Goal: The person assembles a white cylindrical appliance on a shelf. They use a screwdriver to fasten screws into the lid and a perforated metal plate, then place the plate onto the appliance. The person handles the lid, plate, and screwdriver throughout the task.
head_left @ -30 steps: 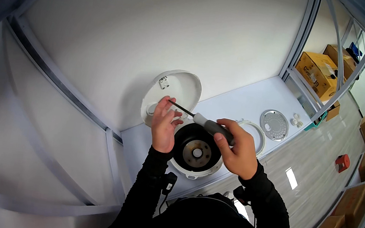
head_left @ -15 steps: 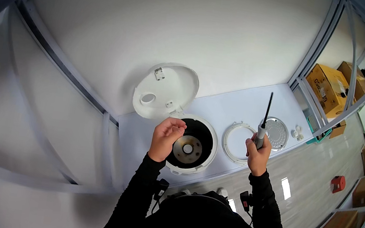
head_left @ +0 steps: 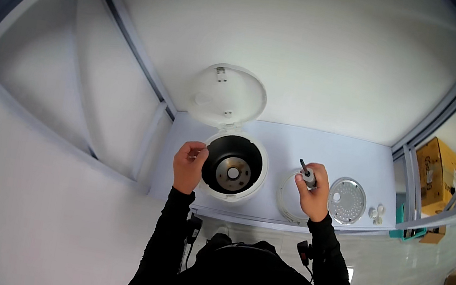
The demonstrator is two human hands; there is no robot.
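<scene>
White rice cooker (head_left: 233,170), lid open upright, screwdriver (head_left: 307,175) held beside it

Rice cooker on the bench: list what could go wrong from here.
1. The left hand grips the rim of the rice cooker, which stands near the bench's front edge; a hard push might shift it toward that edge.
2. The right hand holds a screwdriver above the loose white ring; a slip could scratch or knock the ring.
3. Small white parts beside the perforated metal plate lie close to the bench's right end and could roll off.
</scene>
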